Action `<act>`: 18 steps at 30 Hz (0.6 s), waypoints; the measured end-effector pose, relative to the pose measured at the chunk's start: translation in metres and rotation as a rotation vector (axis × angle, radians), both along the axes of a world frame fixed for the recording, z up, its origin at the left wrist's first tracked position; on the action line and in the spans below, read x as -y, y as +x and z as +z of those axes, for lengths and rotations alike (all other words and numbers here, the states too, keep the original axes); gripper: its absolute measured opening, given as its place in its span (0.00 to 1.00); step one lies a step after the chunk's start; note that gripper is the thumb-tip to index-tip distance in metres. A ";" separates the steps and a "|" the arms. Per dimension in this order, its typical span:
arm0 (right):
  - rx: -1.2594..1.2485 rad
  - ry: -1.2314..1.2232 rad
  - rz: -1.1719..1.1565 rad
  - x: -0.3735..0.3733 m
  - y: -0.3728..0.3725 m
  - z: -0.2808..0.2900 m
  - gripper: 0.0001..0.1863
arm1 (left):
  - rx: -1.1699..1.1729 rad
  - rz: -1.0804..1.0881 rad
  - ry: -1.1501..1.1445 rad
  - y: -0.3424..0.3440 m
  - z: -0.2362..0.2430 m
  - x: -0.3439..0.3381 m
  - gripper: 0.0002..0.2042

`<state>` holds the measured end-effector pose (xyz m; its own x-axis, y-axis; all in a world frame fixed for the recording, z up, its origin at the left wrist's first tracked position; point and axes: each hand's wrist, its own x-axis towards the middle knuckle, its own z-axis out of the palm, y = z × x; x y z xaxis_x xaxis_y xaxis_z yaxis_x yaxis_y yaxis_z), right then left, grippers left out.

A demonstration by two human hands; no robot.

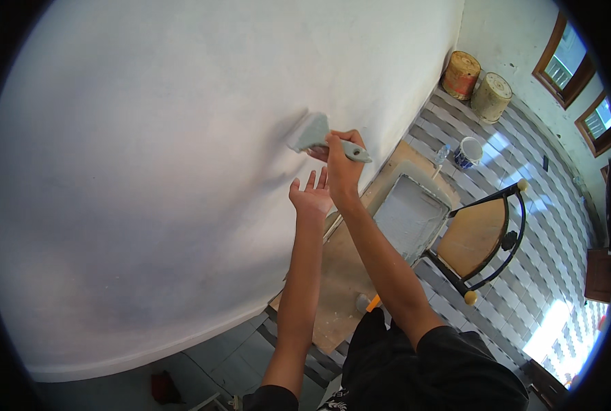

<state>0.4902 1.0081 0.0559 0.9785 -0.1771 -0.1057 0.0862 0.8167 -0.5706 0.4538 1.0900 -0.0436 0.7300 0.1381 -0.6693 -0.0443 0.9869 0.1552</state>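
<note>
My right hand [344, 161] grips a wide, pale grey-green paintbrush [311, 128] by its handle, with the brush head held against or close to the white wall [148, 137]; I cannot tell whether it touches. Just below the brush, my left hand [311, 194] is open, palm turned up and fingers spread, with nothing resting on it. Beneath my hands and to the right, a paint tray [410, 214] coated in pale grey paint lies on a brown board [322, 315]. A grey tool with an orange handle [374, 302] is partly hidden behind my body.
At right, a folded chair [473, 240] with a black frame lies beside the tray on the tiled floor [538, 267]. Two old buckets [490, 98] stand in the far corner, nearer a small white-and-blue pail [468, 152] and a clear bottle [443, 155]. Wooden-framed windows [567, 61] line the right wall.
</note>
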 end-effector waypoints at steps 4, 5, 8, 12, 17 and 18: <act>-0.054 -0.172 0.016 -0.001 0.009 0.016 0.04 | -0.025 0.025 -0.024 0.001 0.001 0.003 0.28; -0.008 -0.211 0.001 -0.005 0.016 0.031 0.04 | -0.027 0.023 -0.026 0.000 0.003 0.003 0.28; 0.004 -0.665 -0.117 -0.021 0.035 0.080 0.04 | 0.068 -0.029 -0.001 -0.002 0.012 0.003 0.28; 0.025 -0.492 0.024 -0.010 0.028 0.125 0.05 | 0.066 -0.030 -0.001 -0.012 0.022 -0.005 0.27; 0.276 0.058 0.173 0.010 0.020 0.149 0.07 | 0.010 0.015 0.013 -0.014 0.041 -0.002 0.26; 0.373 0.167 0.150 0.014 0.020 0.151 0.07 | 0.014 0.022 0.020 -0.013 0.044 0.001 0.26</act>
<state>0.5102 0.9941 0.2067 0.9688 -0.0408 0.2445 0.1348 0.9144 -0.3816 0.4408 1.0890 0.0006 0.7356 0.1677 -0.6563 -0.0683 0.9823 0.1745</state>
